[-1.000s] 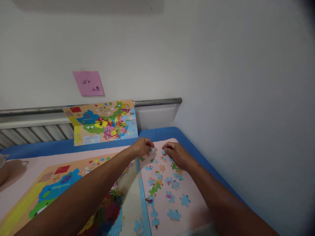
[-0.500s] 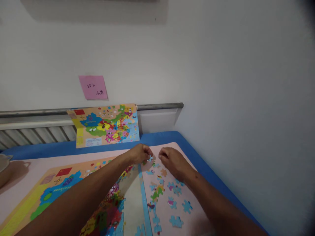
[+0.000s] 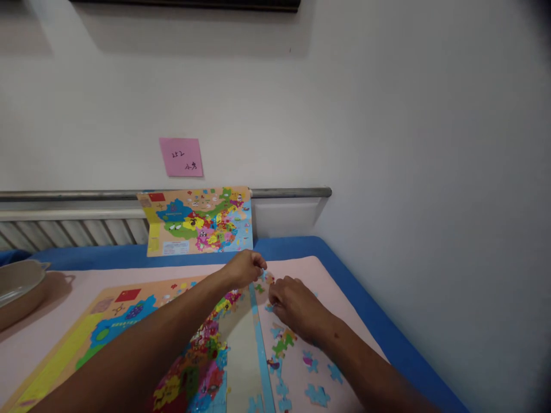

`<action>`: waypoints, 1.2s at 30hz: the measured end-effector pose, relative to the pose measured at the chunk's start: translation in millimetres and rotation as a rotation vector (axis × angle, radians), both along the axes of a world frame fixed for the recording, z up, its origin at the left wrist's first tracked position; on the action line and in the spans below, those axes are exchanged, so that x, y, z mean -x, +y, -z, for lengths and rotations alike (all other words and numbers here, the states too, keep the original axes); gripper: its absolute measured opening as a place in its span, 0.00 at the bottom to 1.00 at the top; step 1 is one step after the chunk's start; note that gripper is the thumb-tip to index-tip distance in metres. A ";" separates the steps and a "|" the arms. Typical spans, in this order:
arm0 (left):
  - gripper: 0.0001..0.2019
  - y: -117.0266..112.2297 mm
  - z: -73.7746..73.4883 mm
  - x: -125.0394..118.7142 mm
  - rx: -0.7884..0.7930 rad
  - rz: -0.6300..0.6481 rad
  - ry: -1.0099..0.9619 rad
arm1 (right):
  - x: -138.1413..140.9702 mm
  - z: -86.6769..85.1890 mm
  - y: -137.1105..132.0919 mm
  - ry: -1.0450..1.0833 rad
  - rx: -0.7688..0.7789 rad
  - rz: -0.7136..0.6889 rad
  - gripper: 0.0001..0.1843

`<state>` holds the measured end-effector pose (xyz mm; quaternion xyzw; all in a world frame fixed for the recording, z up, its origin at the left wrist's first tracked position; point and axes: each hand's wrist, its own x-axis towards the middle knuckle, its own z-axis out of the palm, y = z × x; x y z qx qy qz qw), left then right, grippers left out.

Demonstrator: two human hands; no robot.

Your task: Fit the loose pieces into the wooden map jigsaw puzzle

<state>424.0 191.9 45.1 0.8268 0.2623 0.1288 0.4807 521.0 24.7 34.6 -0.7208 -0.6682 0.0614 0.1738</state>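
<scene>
From my remote seat I see the person's left hand (image 3: 245, 268) at the centre of the frame, thumb and fingers narrow, pinching a small light-blue jigsaw piece (image 3: 263, 275). This piece is over the top right corner of the flat, many-coloured map puzzle (image 3: 210, 350), partly filled, which spreads through the lower left and lower centre. The right hand (image 3: 297, 307) is just beside, lower and more to the right. Its fingers are curled downward; I cannot tell whether they hold something. Under and below it, loose light-blue jigsaw pieces (image 3: 317, 394) and a green and orange jigsaw piece (image 3: 283, 342) lie on the pale pink mat (image 3: 329, 301). Above the left hand, a creased colourful paper map (image 3: 198, 221) leans upright. At the left edge is a beige oval plastic basin (image 3: 21, 289).
</scene>
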 end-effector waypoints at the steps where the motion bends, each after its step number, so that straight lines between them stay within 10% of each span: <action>1: 0.10 -0.1 -0.5 1.3 0.003 -0.012 -0.010 | -1.4 0.9 0.1 0.077 0.004 0.021 0.08; 11: 0.10 -37.0 -9.0 6.0 0.249 -0.033 -0.098 | -22.1 0.6 6.2 1.267 -0.282 0.310 0.19; 36: 0.08 -50.7 -5.8 -1.4 0.471 -0.137 -0.244 | -20.1 0.0 4.2 1.498 -0.352 0.351 0.19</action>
